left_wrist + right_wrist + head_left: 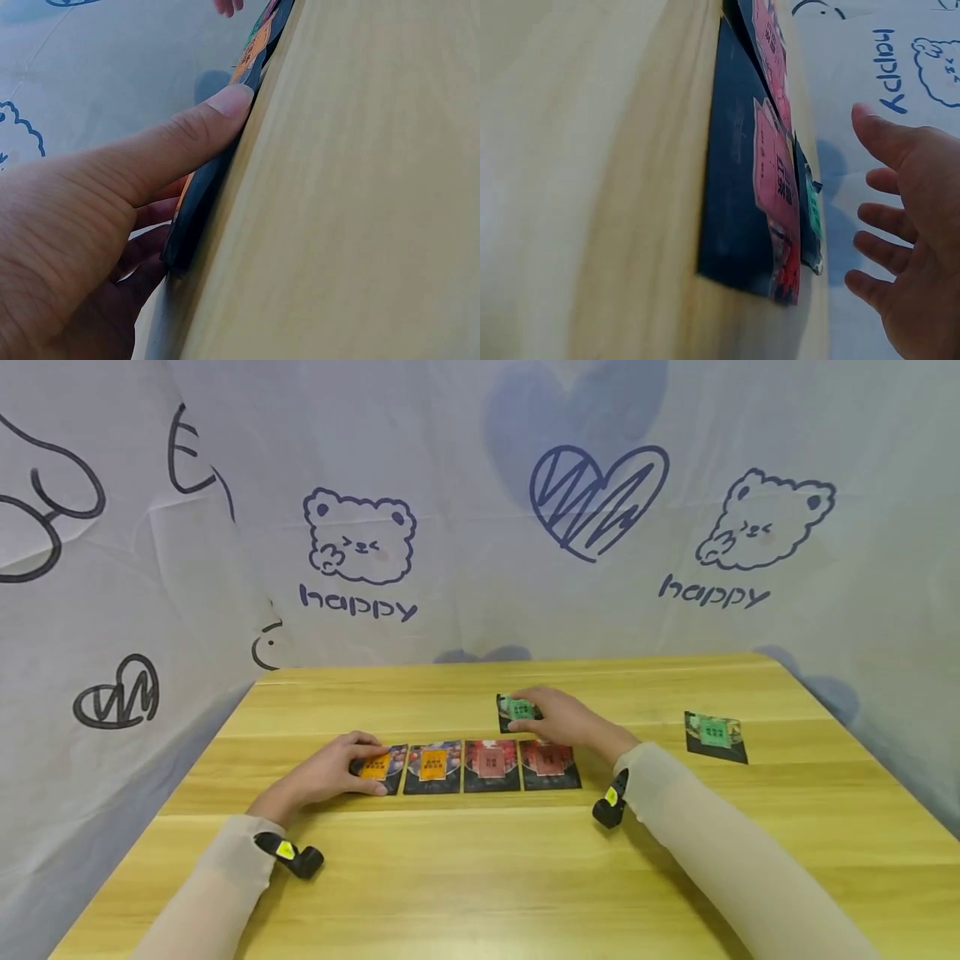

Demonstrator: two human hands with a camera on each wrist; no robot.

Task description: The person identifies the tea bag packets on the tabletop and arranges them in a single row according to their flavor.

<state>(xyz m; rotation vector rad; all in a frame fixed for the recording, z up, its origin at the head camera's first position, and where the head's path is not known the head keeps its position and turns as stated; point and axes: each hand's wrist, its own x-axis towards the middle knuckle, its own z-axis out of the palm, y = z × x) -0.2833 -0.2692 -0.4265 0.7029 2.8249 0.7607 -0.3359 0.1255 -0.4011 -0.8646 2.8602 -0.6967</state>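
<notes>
In the head view, a row of flat black sachets lies on the wooden table. My left hand [322, 772] holds the leftmost orange-labelled sachet [377, 766] between thumb and fingers. In the left wrist view, the thumb lies along the near edge of that sachet [196, 217], with the other fingers partly hidden behind it. Just behind the row is a green-labelled sachet [520, 709], partly covered in the head view by my right hand [566, 718]. The right wrist view shows that hand with spread fingers, apart from the green sachet [810, 214].
Beside the held sachet lie another orange-labelled sachet [432, 767] and two red-labelled sachets, one in the middle [491, 765] and one at the right end [551, 767]. A second green-labelled sachet [716, 737] lies askew at the right. Behind the table [480, 877] hangs a white printed cloth [480, 527].
</notes>
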